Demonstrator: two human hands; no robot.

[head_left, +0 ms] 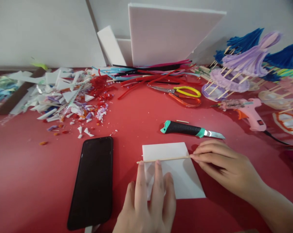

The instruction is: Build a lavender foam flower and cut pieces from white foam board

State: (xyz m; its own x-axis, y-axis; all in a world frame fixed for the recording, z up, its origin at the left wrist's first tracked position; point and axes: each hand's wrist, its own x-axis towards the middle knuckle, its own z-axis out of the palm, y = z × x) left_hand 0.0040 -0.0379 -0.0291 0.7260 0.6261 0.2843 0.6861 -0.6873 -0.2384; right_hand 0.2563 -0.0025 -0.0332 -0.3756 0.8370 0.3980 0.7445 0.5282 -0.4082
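Note:
A thin wooden stick [172, 159] lies across a white foam sheet [185, 181] in front of me. My left hand [148, 200] rests over the sheet's left part, fingers spread, two fingertips touching the stick near its left end. Between finger and thumb, my right hand [221, 165] pinches the stick's right end at the sheet's right edge. Just beyond the sheet lies a utility knife [185, 128] with a black and teal handle, its blade bare and pointing right. A short bit of stick [182, 121] is behind it.
A black phone [93, 181] lies at left. Foam scraps [64, 87] are heaped behind it. Pliers [173, 91], pipe cleaners [156, 74] and a foam board [170, 35] are at the back. On the right are a pink glue gun [252, 113] and a purple carousel-like craft [246, 61].

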